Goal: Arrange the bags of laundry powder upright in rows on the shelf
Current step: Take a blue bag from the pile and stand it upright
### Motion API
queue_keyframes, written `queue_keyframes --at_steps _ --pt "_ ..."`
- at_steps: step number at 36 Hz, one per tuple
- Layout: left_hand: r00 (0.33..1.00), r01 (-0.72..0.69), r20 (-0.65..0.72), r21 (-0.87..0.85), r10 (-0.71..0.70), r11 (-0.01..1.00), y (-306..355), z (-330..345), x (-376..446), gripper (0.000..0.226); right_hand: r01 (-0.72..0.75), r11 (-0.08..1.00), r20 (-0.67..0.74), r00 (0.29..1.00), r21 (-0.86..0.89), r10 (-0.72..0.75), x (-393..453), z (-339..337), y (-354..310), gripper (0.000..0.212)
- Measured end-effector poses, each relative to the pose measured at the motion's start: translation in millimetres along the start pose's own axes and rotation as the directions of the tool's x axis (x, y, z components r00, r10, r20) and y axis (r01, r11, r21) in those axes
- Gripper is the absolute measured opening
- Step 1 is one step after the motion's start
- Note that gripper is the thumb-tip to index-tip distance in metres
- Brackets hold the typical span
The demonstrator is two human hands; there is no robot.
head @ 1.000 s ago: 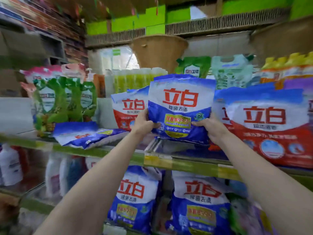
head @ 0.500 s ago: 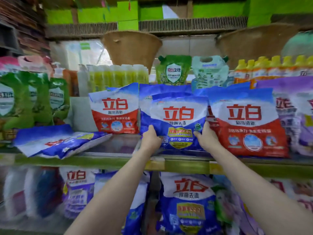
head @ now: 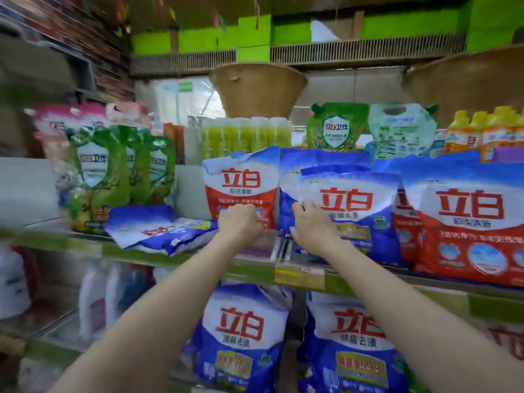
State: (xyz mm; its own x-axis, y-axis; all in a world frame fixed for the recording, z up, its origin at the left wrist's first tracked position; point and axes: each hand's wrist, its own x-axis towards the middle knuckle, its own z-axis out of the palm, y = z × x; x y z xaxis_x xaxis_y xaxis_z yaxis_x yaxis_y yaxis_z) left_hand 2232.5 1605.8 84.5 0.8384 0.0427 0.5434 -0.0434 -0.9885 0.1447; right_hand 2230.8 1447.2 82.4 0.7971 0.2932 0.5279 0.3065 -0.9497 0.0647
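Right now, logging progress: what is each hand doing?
Left hand: fingers curled, whether it holds anything cannot be told.
Right hand: open, resting on the blue bag.

- The blue laundry powder bag [head: 351, 211] was glossy, crinkled plastic film.
- The red laundry powder bag [head: 241, 188] had the same shiny film.
- The shelf [head: 255, 269] edge looked smooth.
- The basket [head: 256, 92] looked rough and woven.

Two brown woven baskets [head: 256, 89] sit high at the far back, one in the middle, another at the right edge. Below the middle one stands a row of yellow-green bottles [head: 245, 136]. Orange-and-yellow bottles [head: 482, 129] line the far right. Green spouted pouches [head: 336, 127] stand between them. Pink packs [head: 85, 117] blur at the left.
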Motion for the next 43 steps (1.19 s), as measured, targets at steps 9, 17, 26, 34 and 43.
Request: queue_keyframes --at_steps 9,17,26,34,43 --pt "0.881 0.473 0.011 -0.063 -0.473 0.879 -138.8 -33.9 -45.8 0.037 0.171 0.975 0.113 0.976 0.144 -0.188 36.9 32.1 -101.7 0.036" --pt "0.671 0.73 0.437 -0.531 -0.599 0.43 -161.0 -29.3 -62.4 0.035 0.204 0.961 0.197 0.951 0.185 -0.239 43.2 44.9 -128.4 0.032" --pt "0.721 0.624 0.331 -0.692 -0.609 0.364 -139.6 -10.1 -21.8 0.042 0.078 0.969 0.246 0.96 0.234 -0.137 46.1 48.6 -100.9 0.039" --pt "0.803 0.468 0.188 -0.785 -0.565 0.405 -136.5 -11.8 -21.3 0.06 -0.253 0.828 0.279 0.953 0.5 0.122 44.2 55.7 -70.8 0.049" --pt "0.953 0.191 0.194 -0.981 -0.232 -0.034 -151.2 -13.9 -38.0 0.053 -0.473 0.227 0.493 0.869 0.851 -0.038 34.2 36.9 -37.7 0.063"
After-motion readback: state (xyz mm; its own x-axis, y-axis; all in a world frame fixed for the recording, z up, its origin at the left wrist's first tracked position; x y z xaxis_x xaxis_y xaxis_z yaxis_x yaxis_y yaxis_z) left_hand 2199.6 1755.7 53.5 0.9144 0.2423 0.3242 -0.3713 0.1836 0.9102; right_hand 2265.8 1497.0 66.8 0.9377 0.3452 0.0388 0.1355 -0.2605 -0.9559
